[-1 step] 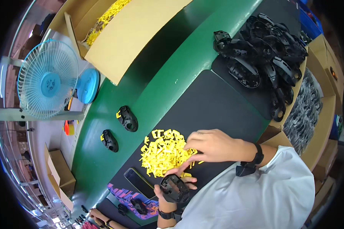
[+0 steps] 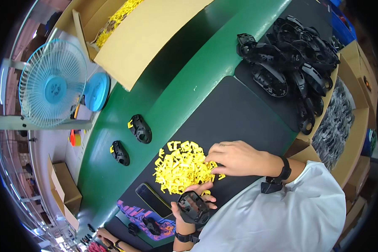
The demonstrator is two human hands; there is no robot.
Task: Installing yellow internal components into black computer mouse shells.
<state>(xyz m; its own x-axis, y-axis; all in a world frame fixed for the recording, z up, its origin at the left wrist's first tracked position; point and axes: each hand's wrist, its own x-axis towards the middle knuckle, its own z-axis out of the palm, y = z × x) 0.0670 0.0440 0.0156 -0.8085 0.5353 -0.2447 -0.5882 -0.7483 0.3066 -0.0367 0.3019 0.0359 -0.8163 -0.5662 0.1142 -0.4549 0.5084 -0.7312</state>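
My left hand [image 2: 179, 217] is wrapped round a black plastic mouse shell [image 2: 193, 207], with its hollow inside facing up. Thumb and fingers lie on opposite sides of the shell. My right hand [image 2: 236, 158] rests at the right edge of a heap of small yellow plastic clips [image 2: 179, 170]. Its fingers are bent and drawn together among the clips; whatever is between the fingertips is hidden. Two black mouse shells, one nearer [image 2: 120, 153] and one farther [image 2: 139, 129], lie on the green bench at left, each with a yellow clip at one end.
A phone [image 2: 152, 199] lies beside the heap on the dark mat [image 2: 222, 113]. Black shells are piled [image 2: 292, 56] at the far right, next to a carton of bagged parts [image 2: 334, 126]. A large carton [image 2: 155, 38] and a blue fan [image 2: 54, 88] stand at left. Another person's arm [image 2: 113, 240] shows lower left.
My right hand has shifted slightly right, its thumb drawn in closer to its fingers, and a few clips now show below it. The shell in my left hand has barely moved.
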